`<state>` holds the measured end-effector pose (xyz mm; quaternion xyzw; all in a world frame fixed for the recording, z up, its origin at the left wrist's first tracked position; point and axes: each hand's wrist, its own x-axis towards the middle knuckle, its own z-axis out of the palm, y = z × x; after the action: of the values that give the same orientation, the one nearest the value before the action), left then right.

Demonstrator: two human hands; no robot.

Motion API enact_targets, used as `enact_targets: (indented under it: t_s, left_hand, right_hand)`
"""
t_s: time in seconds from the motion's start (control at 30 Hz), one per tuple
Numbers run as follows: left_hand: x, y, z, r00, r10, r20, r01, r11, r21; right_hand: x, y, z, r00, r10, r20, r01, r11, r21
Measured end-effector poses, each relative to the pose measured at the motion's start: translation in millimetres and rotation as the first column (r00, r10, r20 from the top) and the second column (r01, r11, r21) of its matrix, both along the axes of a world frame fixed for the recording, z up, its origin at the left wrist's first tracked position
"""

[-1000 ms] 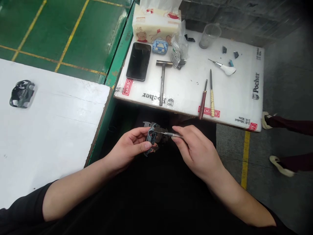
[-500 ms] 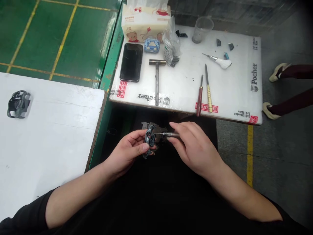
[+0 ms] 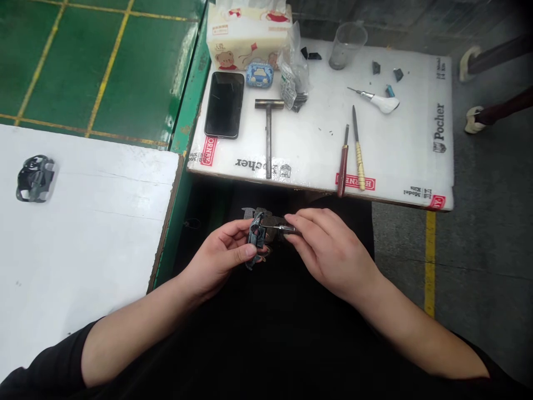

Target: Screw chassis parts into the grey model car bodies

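My left hand [image 3: 220, 253] is closed around a small dark grey plastic part [image 3: 257, 236], held over my lap in front of the white foam board [image 3: 400, 161]. My right hand [image 3: 328, 250] pinches a thin metal tool [image 3: 280, 227] whose tip rests against that part. A second dark grey part [image 3: 35, 178] lies alone on the white table at the left.
On the foam board lie a black phone [image 3: 224, 104], a T-shaped metal tool [image 3: 268, 128], two files [image 3: 350, 153], a white-handled tool [image 3: 381, 102], a plastic bag [image 3: 293, 83], a clear cup [image 3: 347, 45], a tissue pack [image 3: 245, 39]. Another person's feet [image 3: 472, 119] are at the upper right.
My right hand slid slightly left, pushing the tool closer into the part. The view shifted a little; the other person's feet moved up and right.
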<state>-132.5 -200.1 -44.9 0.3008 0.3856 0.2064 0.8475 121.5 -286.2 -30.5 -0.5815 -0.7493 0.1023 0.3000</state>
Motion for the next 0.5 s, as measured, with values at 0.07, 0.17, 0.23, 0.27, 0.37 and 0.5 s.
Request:
enact_targets:
  t_s: [0.07, 0.17, 0.23, 0.27, 0.37, 0.5]
  left_hand:
    - [-0.3, -0.4, -0.3, 1.000, 0.004, -0.005, -0.004, 1.000, 0.001]
    - [-0.4, -1.0, -1.2, 1.000, 0.003, -0.002, -0.003, 1.000, 0.000]
    - [-0.2, -1.1, -1.9, 1.000, 0.000, 0.003, 0.000, 1.000, 0.000]
    - [-0.1, -1.0, -2.2, 1.000, 0.001, 0.004, -0.001, 1.000, 0.000]
    - [0.4, -0.8, -2.9, 1.000, 0.010, 0.002, -0.010, 1.000, 0.004]
    - [0.6, -1.2, -3.0, 1.000, 0.010, 0.000, -0.010, 1.000, -0.001]
  right_hand:
    - [1.3, 0.3, 0.3, 1.000, 0.029, 0.007, -0.029, 0.999, 0.026]
    - [2.0, -1.3, 1.1, 0.999, 0.036, -0.012, -0.035, 0.998, 0.050]
    - [0.9, -2.7, 1.0, 0.999, 0.022, -0.026, -0.021, 0.999, 0.044]
    - [0.1, -3.0, 0.7, 1.000, 0.014, -0.025, -0.013, 0.999, 0.037]
    - [-2.0, -2.3, -0.5, 1.000, -0.013, 0.009, 0.013, 1.000, 0.007]
    - [-1.4, -1.7, -0.3, 1.000, 0.011, 0.014, -0.011, 0.999, 0.033]
